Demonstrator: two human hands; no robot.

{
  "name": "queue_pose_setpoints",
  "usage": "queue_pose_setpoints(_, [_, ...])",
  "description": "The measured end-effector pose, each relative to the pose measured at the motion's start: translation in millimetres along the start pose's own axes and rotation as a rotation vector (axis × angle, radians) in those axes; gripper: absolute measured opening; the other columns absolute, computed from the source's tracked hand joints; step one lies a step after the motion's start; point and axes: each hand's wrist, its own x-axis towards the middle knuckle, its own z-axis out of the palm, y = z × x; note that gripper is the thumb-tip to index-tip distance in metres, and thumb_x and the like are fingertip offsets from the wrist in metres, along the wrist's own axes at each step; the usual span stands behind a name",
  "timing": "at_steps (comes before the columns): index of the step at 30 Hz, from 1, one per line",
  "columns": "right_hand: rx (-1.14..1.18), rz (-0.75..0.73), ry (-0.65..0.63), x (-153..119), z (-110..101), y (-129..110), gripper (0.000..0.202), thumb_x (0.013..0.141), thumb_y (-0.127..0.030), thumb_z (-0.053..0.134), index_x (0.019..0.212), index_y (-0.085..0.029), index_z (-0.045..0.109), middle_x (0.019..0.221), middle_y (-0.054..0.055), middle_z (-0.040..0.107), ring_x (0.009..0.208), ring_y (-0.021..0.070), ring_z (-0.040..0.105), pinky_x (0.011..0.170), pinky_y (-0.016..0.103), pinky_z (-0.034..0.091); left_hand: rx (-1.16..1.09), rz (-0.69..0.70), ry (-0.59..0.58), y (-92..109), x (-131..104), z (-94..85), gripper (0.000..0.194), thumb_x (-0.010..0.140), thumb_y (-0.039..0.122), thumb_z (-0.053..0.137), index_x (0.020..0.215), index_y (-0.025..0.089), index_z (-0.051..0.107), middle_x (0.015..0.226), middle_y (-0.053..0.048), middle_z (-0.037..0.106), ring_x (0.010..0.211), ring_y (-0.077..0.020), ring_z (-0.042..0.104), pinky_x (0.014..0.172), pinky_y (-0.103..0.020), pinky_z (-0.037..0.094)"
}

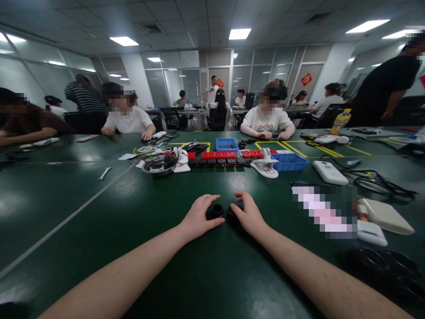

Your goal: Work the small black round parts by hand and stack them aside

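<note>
Two small black round parts stand close together on the green table (146, 266) in the head view. The left one (217, 210) has a ring-like open top and sits between the spread thumb and fingers of my left hand (202, 215). My right hand (247, 213) curves over the other black part (232, 212), thumb and fingers around it; its far side is partly hidden by the hand.
Beyond the hands are a metal bowl of cables (159, 166), white clip stands (266, 165), red socket strips (219, 154) and a blue tray (290, 162). A wrench (104, 173) lies left; power banks (330, 172) and black rings (372, 259) lie right. People sit opposite.
</note>
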Motion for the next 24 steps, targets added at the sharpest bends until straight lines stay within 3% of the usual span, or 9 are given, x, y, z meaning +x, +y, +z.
queue_pose_setpoints(5, [0.035,0.035,0.026,2.6,4.2,7.9,0.030,0.076,-0.032,0.045,0.102,-0.016,0.046,0.101,0.008,0.052,0.085,0.0191,0.052,0.080,0.036,0.043,0.067,0.049,-0.018,4.0,-1.9,-6.2,0.046,0.076,0.039,0.058,0.118,0.025,0.046,0.116,-0.005,0.048,0.110,-0.0216,0.043,0.096,-0.038,0.036])
queue_pose_setpoints(12, [0.047,0.011,0.041,2.2,4.3,10.3,0.031,0.078,-0.033,0.043,0.102,-0.014,0.046,0.101,0.010,0.051,0.085,0.0185,0.053,0.080,0.035,0.044,0.310,0.232,-0.112,18.4,3.6,-29.3,0.061,0.071,0.039,0.064,0.125,0.026,0.040,0.121,-0.005,0.047,0.112,-0.0226,0.041,0.097,-0.039,0.033])
queue_pose_setpoints(16, [0.039,-0.002,0.052,0.6,3.3,8.8,0.030,0.079,-0.032,0.042,0.102,-0.014,0.047,0.101,0.010,0.051,0.084,0.0186,0.053,0.081,0.036,0.043,0.419,0.189,-0.251,26.6,10.6,-38.3,0.042,0.077,0.034,0.059,0.117,0.025,0.049,0.108,-0.003,0.056,0.100,-0.0176,0.050,0.087,-0.029,0.040])
queue_pose_setpoints(20, [0.019,-0.010,0.049,-2.2,1.5,5.5,0.029,0.078,-0.031,0.045,0.102,-0.015,0.048,0.100,0.010,0.052,0.084,0.0185,0.053,0.080,0.036,0.043,0.525,0.138,-0.348,30.7,24.0,-43.1,0.036,0.075,0.037,0.060,0.109,0.027,0.054,0.104,0.000,0.058,0.100,-0.0171,0.052,0.085,-0.025,0.039])
queue_pose_setpoints(24, [-0.016,-0.015,0.023,-4.7,-1.2,3.9,0.029,0.076,-0.028,0.046,0.102,-0.015,0.049,0.100,0.009,0.053,0.087,0.0192,0.052,0.081,0.036,0.043,0.602,0.030,-0.392,8.3,35.9,-64.5,0.034,0.067,0.035,0.066,0.099,0.027,0.060,0.101,-0.002,0.061,0.096,-0.0218,0.054,0.079,-0.028,0.040])
